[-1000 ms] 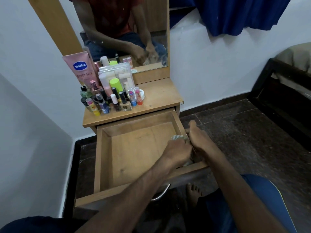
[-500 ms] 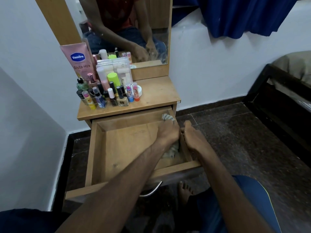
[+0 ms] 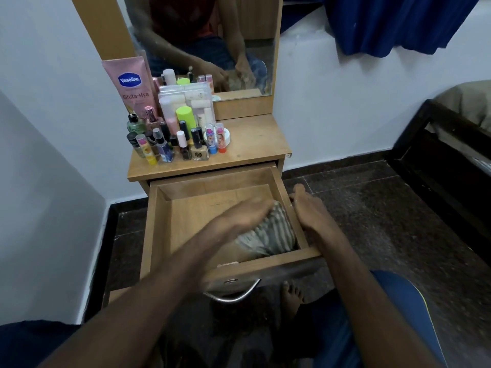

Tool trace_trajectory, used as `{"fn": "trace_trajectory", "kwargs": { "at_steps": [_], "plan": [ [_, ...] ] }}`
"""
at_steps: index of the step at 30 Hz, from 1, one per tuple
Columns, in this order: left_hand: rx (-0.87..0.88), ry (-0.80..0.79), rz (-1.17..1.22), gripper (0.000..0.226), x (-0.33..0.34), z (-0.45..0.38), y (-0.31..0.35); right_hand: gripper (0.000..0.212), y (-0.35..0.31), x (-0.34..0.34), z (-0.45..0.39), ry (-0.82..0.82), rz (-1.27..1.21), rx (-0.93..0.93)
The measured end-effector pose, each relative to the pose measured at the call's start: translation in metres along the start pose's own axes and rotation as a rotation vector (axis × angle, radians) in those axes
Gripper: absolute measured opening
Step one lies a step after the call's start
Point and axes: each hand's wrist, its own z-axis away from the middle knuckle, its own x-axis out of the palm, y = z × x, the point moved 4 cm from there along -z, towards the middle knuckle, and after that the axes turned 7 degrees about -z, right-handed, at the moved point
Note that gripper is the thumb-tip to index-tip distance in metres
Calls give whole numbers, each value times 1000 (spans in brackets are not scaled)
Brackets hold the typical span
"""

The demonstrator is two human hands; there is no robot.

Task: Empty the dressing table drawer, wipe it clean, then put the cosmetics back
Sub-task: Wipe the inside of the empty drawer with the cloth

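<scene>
A wooden desk [image 3: 255,144] is set against a white wall, its drawer [image 3: 159,235] pulled out. A striped cloth [image 3: 268,232] is pressed to the drawer's right inner corner by the left hand [image 3: 244,213], its grip blurred. The drawer's right wall is held by the right hand [image 3: 308,208]. Cosmetics [image 3: 175,134] are crowded on the desk's left, behind them a pink tube [image 3: 130,86] marked "Vaseline Gluta-Hya".

Drawer [image 3: 159,235]: light wood, pulled fully out, curved metal handle on the front, floor bare apart from the cloth
Cloth [image 3: 268,235]: grey-and-white striped, bunched in the near right corner against the right wall
Cosmetics [image 3: 175,134]: bottles, tubes and lip balms standing upright, clustered on the left of the dressing table [image 3: 252,144] top before the mirror
</scene>
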Motion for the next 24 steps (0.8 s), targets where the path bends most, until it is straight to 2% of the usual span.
{"fn": "trace_trajectory", "kwargs": {
  "at_steps": [2,4,6,8,10,13,19,24],
  "plan": [
    [95,87,-97,45,-28,2,-7,65,1,-1,-1,-12,-5,-18],
    [176,145,-366,48,-44,1,-9,65,3,-1,-2,-20,-18,-22],
    [194,54,-523,46,-30,0,-5,64,4,-1,-3,-24,-15,-22],
    [176,-106,-539,47,5,-1,0,59,5,-1,-4,-20,-10,-34],
    [178,-198,-493,44,36,-6,8,60,6,-1,-4,-6,-19,-40],
    [210,-166,-481,42,48,-14,18,69,8,-2,-4,4,-46,-23],
    [320,15,-379,49,41,3,6,71,8,0,-5,-3,-60,-20],
    [129,-151,-445,37,51,-15,17,73,6,2,-4,-5,-74,-5]
  ]
}}
